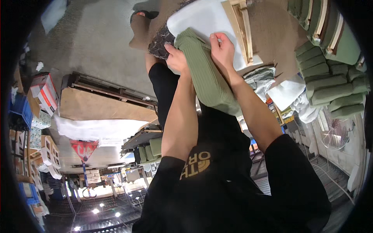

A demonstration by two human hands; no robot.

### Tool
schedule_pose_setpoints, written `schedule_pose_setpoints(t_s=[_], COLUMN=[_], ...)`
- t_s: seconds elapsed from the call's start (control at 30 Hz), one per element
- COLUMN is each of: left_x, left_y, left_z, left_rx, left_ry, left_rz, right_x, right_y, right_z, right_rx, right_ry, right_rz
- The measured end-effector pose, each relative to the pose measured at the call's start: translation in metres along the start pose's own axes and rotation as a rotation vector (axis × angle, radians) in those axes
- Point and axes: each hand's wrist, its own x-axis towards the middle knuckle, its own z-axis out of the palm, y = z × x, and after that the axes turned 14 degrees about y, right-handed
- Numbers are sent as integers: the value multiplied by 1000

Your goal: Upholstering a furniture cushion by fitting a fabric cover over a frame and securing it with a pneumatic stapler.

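A long green ribbed cushion [208, 79] rests tilted between my forearms, its near end against my body. My left hand [177, 59] grips its left edge near the far end, thumb outward and some fingers hidden by the fabric. Along the right edge, close to the far end, is my right hand [222, 48] with its fingers curled closed. Whatever those fingers pinch, if anything, is too small to make out. Beyond the cushion lies a white board or sheet [204, 19], partly covered by it.
A wooden frame [244, 31] lies on the white sheet's right side. Green padded pieces with wooden edges [330, 31] stand at the far right, above stacked green cushions [330, 83]. A dark patterned piece [160, 44] is beside my left hand. Left is a long wooden panel [105, 106].
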Motion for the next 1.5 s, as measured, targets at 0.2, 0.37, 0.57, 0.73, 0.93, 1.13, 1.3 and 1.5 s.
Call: schedule_pose_setpoints(t_s=[0.2, 0.37, 0.57, 0.73, 0.93, 1.13, 1.3, 1.5], left_x=[14, 27, 106, 97, 50, 7, -89, -93], left_y=[2, -3, -55, -11, 51, 43, 57, 106], left_z=[10, 20, 25, -43, -89, -134, -173, -144], left_rx=[3, -2, 3, 107, 708, 450, 345, 128], left_ry=[10, -164, -494, -808, -815, -741, -664, -437], left_rz=[-146, -119, 58, -162, 493, 599, 908, 688], right_x=[-6, 0, -24, -65, -138, -172, -171, -124], right_y=[-3, -1, -25, 123, 255, 240, 199, 170], right_z=[19, 27, 23, -33, -76, -71, -143, -152], right_rx=[-71, -155, -142, -317, 302, 1200, 1601, 1431], right_ry=[18, 10, -51, 187, -39, -66, 274, 609], right_rz=[-52, -77, 18, 7, 1064, 1162, 899, 530])
